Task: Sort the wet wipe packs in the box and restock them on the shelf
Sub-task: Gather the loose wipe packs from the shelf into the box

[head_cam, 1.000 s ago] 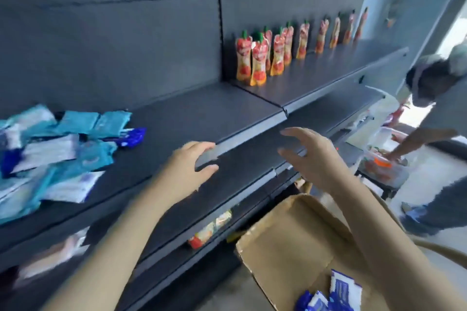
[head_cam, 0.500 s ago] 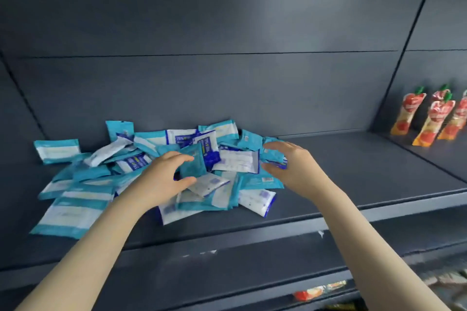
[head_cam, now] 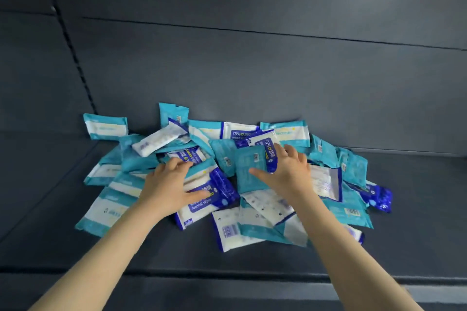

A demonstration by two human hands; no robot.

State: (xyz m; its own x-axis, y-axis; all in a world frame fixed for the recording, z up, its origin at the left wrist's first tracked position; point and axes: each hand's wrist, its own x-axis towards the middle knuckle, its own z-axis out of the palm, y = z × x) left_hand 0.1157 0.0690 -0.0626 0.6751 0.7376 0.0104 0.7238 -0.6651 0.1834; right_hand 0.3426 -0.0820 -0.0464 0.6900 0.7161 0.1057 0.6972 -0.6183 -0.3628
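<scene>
Your left hand [head_cam: 171, 184] lies flat on the packs [head_cam: 106, 209]; whether your right hand [head_cam: 285, 171] grips the teal pack [head_cam: 245, 183] is unclear. Separate colours first.
</scene>
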